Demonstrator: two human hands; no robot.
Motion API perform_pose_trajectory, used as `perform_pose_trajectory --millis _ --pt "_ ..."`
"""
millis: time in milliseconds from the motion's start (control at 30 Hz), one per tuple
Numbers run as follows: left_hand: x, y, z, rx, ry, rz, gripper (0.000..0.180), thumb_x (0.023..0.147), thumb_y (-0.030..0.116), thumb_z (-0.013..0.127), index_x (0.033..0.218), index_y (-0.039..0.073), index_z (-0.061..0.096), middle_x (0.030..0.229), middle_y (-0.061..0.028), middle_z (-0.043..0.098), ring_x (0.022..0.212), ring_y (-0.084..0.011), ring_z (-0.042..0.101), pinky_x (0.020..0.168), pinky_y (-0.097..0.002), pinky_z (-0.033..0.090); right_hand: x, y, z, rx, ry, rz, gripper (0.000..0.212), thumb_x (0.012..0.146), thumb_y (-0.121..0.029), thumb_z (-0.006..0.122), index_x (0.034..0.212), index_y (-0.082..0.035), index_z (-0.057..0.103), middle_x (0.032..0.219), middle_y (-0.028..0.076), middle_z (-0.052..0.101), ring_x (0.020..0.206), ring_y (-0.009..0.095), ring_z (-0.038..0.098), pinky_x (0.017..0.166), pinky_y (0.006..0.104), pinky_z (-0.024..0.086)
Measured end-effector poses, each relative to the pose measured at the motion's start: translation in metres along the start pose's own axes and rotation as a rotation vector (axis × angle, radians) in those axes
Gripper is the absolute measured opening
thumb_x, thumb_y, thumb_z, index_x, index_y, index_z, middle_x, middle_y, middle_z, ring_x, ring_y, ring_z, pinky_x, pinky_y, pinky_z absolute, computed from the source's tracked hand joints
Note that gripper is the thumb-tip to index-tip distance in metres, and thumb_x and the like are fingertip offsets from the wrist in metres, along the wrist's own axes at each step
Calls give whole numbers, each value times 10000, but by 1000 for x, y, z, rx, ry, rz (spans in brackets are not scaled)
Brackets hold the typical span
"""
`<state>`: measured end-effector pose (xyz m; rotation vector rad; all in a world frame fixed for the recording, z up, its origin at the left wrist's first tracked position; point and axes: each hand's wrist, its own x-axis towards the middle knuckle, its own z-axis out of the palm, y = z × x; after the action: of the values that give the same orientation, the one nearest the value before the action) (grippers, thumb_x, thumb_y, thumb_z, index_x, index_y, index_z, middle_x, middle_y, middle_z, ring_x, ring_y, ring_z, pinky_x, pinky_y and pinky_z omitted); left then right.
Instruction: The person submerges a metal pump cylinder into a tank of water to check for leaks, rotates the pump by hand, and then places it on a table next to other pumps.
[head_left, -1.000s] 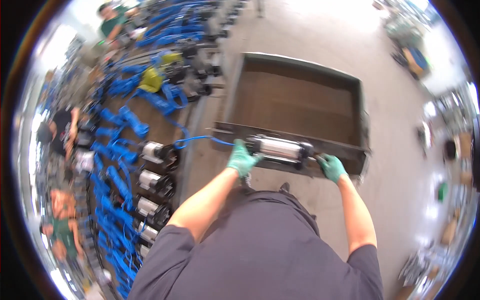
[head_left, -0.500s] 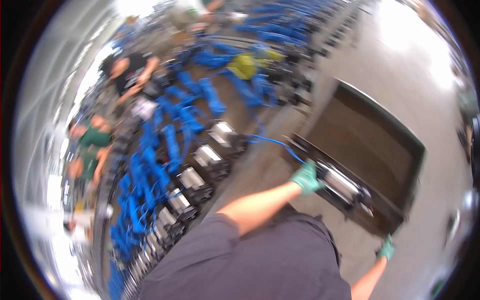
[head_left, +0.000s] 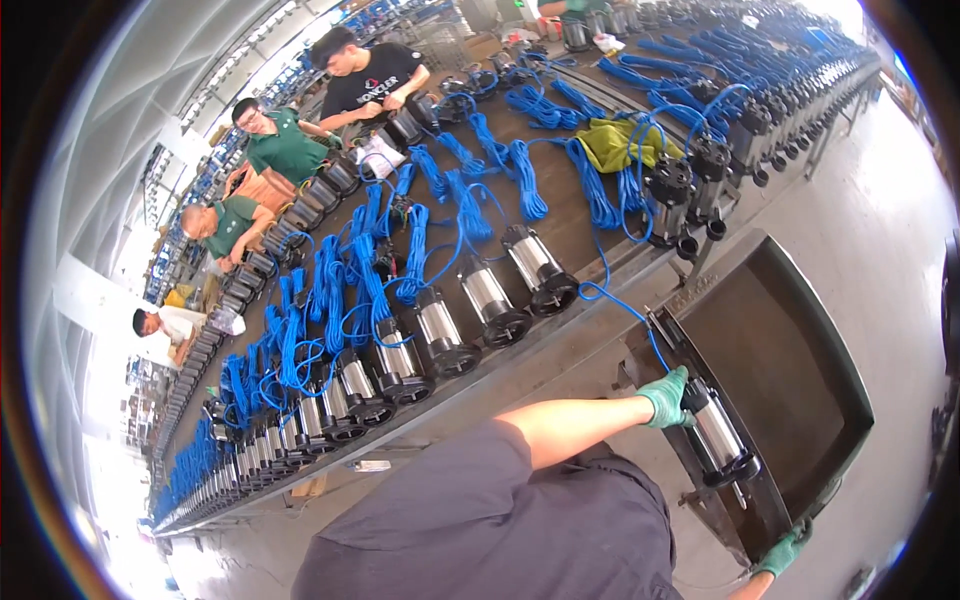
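A submersible pump (head_left: 718,430) with a shiny steel body and black ends lies on a dark metal ledge along the near side of a deep dark trough (head_left: 840,330). My left hand (head_left: 667,398), in a green glove, grips its upper black end. From that end a blue cable (head_left: 625,305) runs up toward the workbench. At the trough's near corner my right hand (head_left: 785,547), also gloved in green, has its fingers closed over the rim. A thin metal shaft (head_left: 738,494) sticks out of the pump's lower end.
On the left a long workbench (head_left: 560,330) carries rows of similar pumps (head_left: 440,335) and bundled blue cables (head_left: 590,185). A yellow-green cloth (head_left: 615,143) lies among them. Several people, including one in a black shirt (head_left: 370,90), work along the far side. Grey floor (head_left: 890,220) extends right of the trough.
My view has turned and sharpened, so the bench now shows more fully. My left hand stays on the pump's end, and my right hand remains by the trough's corner.
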<state>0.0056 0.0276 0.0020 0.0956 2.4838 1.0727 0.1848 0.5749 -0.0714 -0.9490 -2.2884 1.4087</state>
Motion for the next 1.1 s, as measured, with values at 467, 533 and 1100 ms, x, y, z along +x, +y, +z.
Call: perform_pose_trajectory --millis 467,533,1100 --pt "-1 19 -17 -128 -141 -66 781 845 264 913 1360 -46 415 1256 -204 665 1134 -255 648 1016 -352 513 -99 -119 110 690 -229 721 150 932 -310 624 839 -205 675 611 -46 537 424 88 366 430 249 274" --pt "8 -4 -1 -200 -49 89 650 819 193 937 1163 22 412 1012 -90 671 909 -175 615 852 -336 542 -99 -123 105 698 -233 745 150 937 -274 582 862 -181 673 641 -15 600 407 87 352 402 254 265" --pt "4 14 -15 63 -55 -4 770 742 264 993 1243 -32 488 1086 -185 733 961 -255 682 909 -398 561 -108 -124 125 677 -198 823 164 909 -183 514 807 -141 636 604 -24 518 435 91 409 400 277 257"
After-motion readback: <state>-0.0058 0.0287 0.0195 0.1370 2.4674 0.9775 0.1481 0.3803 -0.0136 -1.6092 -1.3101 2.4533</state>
